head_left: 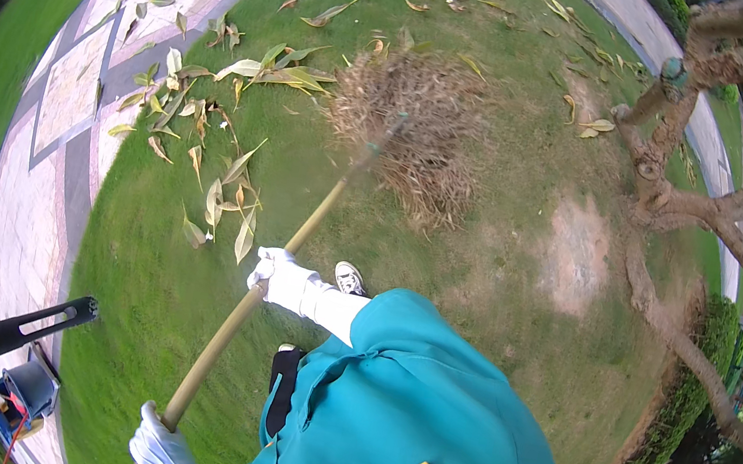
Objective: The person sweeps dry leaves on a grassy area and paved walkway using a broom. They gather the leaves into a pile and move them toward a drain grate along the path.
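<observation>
Both my hands wear white gloves and grip the pale wooden or bamboo pole [214, 345] of a long broom. My right hand [278, 279] closes around its middle, while my left hand [162, 449] holds it lower, near the bottom of the view. The pole slants up and right to a wide head of dry brown twigs [429, 133], blurred and resting on the grass. Long fallen leaves [280, 74], green, yellow and brown, lie just left of the broom head. More leaves [231, 204] are scattered between it and the paving.
A curved paved path [37, 204] borders the lawn [144, 256] on the left. On it stand a black slotted bollard-like post [40, 325] and a blue container with a dark bucket [31, 386]. A branching tree [665, 197] and a hedge [669, 406] are at right.
</observation>
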`<state>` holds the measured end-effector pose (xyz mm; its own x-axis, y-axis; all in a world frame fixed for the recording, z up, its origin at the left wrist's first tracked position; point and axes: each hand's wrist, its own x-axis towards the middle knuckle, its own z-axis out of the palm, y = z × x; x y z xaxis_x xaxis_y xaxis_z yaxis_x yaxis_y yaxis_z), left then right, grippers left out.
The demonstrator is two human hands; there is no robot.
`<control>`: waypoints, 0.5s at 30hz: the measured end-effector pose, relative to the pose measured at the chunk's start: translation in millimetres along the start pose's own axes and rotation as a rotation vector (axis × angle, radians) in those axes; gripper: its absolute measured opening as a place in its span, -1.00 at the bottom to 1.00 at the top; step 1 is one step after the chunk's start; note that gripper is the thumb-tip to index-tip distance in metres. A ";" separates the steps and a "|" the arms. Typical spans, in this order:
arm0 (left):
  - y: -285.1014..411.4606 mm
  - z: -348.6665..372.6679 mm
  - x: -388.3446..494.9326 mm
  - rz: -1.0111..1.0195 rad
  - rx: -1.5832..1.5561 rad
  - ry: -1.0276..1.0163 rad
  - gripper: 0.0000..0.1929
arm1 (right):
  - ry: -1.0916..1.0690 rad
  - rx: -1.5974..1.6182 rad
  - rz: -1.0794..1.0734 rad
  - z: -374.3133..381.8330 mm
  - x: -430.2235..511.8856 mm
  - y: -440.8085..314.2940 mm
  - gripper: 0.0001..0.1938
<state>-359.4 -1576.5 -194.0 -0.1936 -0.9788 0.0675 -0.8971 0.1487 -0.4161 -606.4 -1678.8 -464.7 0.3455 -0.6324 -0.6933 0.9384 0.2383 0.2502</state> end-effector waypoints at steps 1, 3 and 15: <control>18.8 -10.6 -7.5 -0.071 -0.022 -0.086 -0.80 | 0.016 -0.035 0.036 5.7 8.2 -8.9 -0.64; 61.2 -30.6 -19.5 -0.119 -0.061 -0.293 -0.58 | -0.004 -0.097 0.137 23.0 26.4 -31.4 -0.68; 69.1 11.8 31.3 -0.764 -0.487 -0.945 -0.47 | -0.087 -0.443 0.158 140.8 79.4 -28.2 -0.73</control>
<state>-422.7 -1598.5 -231.3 0.5984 -0.5285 -0.6022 -0.7446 -0.6444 -0.1743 -604.5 -1839.5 -431.6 0.5006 -0.6177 -0.6065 0.7876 0.6157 0.0229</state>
